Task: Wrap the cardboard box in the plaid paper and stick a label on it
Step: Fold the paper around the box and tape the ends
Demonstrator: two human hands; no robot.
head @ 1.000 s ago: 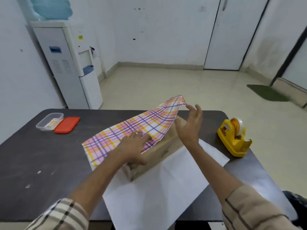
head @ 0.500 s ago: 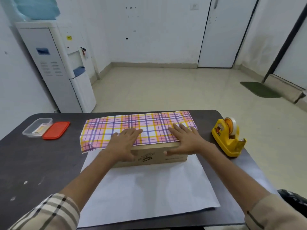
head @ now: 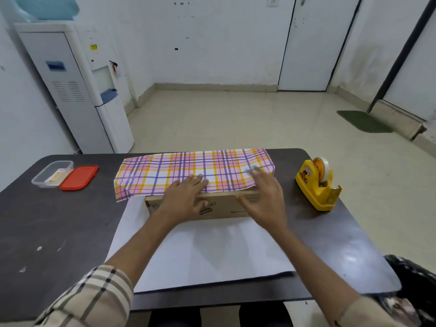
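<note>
On the dark table (head: 59,220), a long cardboard box (head: 224,207) lies lengthwise across the middle, resting on a sheet of plaid paper (head: 179,168). The paper's white underside spreads from under the box toward the person, and its far part is folded over the box top with the plaid side up. The paper overhangs the box at the left end, and the box's near face is bare. The left hand (head: 186,197) lies flat on the paper over the box top, fingers straight and together, thumb down on the near face. The right hand (head: 266,197), somewhat blurred, presses flat near the box's right end with its fingers spread and gripping nothing. A yellow tape dispenser (head: 316,187) stands apart to the right. At the far left a clear plastic container (head: 53,173) holding small paper pieces sits just beside its red lid (head: 79,177).
</note>
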